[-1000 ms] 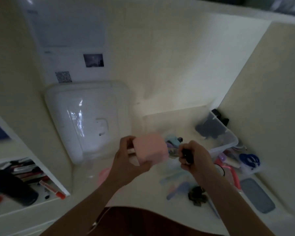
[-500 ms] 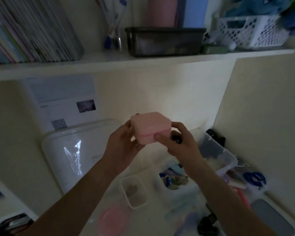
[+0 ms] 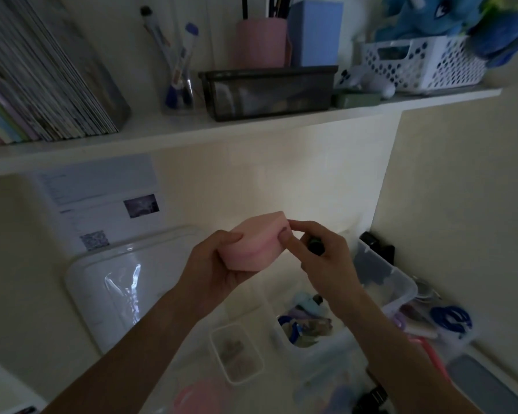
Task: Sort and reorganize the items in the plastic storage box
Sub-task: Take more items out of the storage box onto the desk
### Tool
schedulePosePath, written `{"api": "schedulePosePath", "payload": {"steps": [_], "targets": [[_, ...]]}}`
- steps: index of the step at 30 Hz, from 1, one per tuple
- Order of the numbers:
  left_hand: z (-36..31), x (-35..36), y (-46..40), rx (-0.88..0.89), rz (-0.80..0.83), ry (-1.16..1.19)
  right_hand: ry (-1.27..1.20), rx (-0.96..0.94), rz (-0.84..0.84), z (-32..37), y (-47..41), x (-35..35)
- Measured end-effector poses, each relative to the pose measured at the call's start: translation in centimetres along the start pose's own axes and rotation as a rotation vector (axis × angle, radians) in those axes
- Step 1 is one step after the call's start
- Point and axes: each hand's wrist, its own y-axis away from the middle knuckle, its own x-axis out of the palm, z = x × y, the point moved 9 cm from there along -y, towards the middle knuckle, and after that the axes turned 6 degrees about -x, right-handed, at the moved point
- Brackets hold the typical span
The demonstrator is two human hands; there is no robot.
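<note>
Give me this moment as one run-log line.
left hand: holds pink case | right hand: fingers pinch case's edge, small dark item in palm | case: closed, raised over storage box

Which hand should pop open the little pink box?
Probably the right hand: its fingertips already pinch the pink box at its seam, while the left hand cradles it from below.
</note>
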Motion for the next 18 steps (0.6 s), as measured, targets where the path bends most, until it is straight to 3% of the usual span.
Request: {"api": "schedulePosePath", "payload": {"steps": [4, 8, 12, 14, 18], "targets": [[-0.5, 0.0, -0.2, 0.05, -0.022, -0.006, 0.086, -0.058, -0.062, 0.6, -0.1, -1.0], [-0.4, -0.4, -0.3, 0.081, -0.108, 0.037, 0.336, -0.138, -0.124, 1.7, 0.3, -1.6], [-0.5, 0.1, -0.4, 0.083, -0.114, 0.047, 0.641, -0.407, -0.144, 4.9, 1.0, -1.1], [-0.9, 0.3, -0.3, 0.099, -0.115, 0.051, 0.647, -0.459, -0.101, 5.5, 1.1, -0.9], [-0.9, 1.2, 0.1, 0.074, -0.093, 0.002, 0.528, -0.354, -0.093, 5.5, 0.4, -2.1]]}}
